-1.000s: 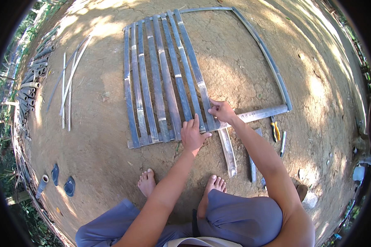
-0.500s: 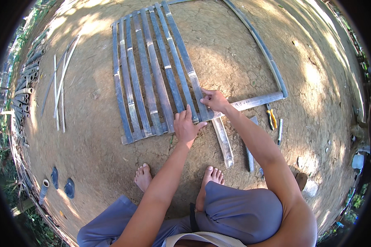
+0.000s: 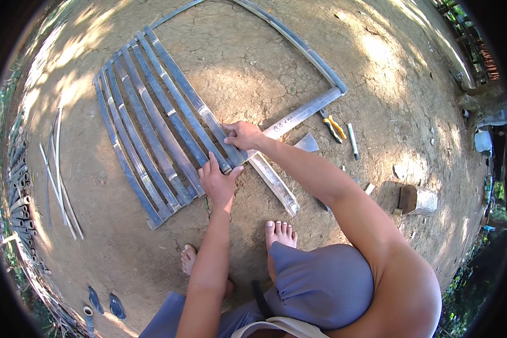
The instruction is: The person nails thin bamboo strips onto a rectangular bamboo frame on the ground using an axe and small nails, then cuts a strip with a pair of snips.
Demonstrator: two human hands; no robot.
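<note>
"Head view, and I watch from afar; where does the bamboo frame (image 3: 307,111) lie?"

"Flat on the earth, ahead of the person's feet; slats fill its left part, and bare ground shows through its right part."

"How do the hands stand; do I see a grip?"

"The left hand (image 3: 219,183) rests at the slats' near ends, its thumb and forefinger spread apart; the right hand (image 3: 245,136) touches the rightmost slat (image 3: 181,84) near its lower end, fingers bent; I cannot tell whether they clamp it."

"And about them?"

"I see a short bamboo strip (image 3: 276,186) jutting from the near rail toward the feet; yellow-handled pliers (image 3: 327,118) and a slim white stick (image 3: 352,139) lie to the right; thin pale strips (image 3: 57,191) lie crossed, well off to the left."
</note>
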